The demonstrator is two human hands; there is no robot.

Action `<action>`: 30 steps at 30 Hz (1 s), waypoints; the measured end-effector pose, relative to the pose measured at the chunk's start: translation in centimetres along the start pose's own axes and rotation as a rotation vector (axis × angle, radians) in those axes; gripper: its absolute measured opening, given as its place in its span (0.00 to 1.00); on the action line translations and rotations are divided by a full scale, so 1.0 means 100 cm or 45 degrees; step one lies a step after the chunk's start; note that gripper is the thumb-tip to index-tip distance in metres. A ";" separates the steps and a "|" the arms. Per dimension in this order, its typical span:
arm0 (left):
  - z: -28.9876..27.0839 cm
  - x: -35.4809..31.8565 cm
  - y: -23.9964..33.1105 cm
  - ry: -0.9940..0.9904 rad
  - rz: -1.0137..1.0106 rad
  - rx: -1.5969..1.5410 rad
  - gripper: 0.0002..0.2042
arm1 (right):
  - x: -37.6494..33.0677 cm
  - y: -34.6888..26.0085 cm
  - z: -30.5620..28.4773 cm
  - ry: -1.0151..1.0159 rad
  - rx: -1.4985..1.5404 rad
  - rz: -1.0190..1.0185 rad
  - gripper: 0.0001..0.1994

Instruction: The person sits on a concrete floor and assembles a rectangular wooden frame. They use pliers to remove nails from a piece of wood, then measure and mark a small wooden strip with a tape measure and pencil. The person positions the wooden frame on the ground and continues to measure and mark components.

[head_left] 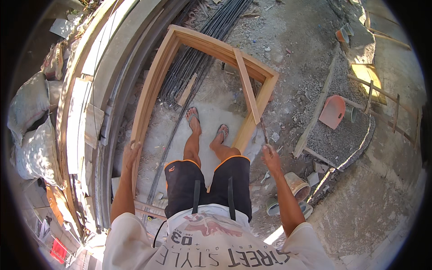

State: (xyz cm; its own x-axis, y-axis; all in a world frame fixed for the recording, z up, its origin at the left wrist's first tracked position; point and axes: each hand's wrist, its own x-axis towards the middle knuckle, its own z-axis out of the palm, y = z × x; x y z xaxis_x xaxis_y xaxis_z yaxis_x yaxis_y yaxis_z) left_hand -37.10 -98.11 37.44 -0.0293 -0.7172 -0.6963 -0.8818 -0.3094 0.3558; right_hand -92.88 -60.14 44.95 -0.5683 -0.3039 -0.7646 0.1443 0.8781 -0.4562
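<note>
Seen from above, a person in sandals stands on rough ground within a large wooden frame, which reaches from the person's sides toward the far edge of the ground, its far left part above a bundle of dark steel bars. Stacked long planks line the ground's left edge; a bed of grey gravel lies toward the right edge. A diagonal wooden strip spans the frame's far right corner. The left hand is at the frame's long left side, fingers bent against its edge; whether they clamp it or only rest there, I cannot tell. The right hand has its fingers closed around a slim dark rod, whose upper end is near the strip's lower end; contact is unclear. The step in hand appears to be steadying or positioning the braced frame, though whether it is lifted is uncertain. The next move probably calls for a secure left grip, a controlled right hand and clear footing inside the frame.
</note>
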 end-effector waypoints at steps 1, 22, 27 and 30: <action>0.008 0.027 0.005 -0.015 0.030 0.055 0.39 | 0.036 0.005 0.019 -0.058 -0.156 -0.101 0.29; 0.133 0.398 0.025 0.279 -0.089 0.536 0.56 | 0.502 -0.009 0.126 0.196 -0.166 -0.263 0.39; 0.115 0.421 0.032 0.068 -0.223 0.559 0.36 | 0.515 0.008 0.120 0.047 -0.059 0.048 0.37; 0.120 0.417 0.027 0.132 -0.307 0.496 0.29 | 0.511 0.000 0.120 -0.014 -0.076 0.119 0.36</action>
State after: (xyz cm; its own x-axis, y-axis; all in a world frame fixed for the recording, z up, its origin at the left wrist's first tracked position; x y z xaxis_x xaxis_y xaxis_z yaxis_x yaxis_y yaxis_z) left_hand -46.32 -121.36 1.92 0.2277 -0.7183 -0.6575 -0.9693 -0.2316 -0.0827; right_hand -112.25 -80.06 0.40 -0.5456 -0.2237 -0.8076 0.1475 0.9231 -0.3553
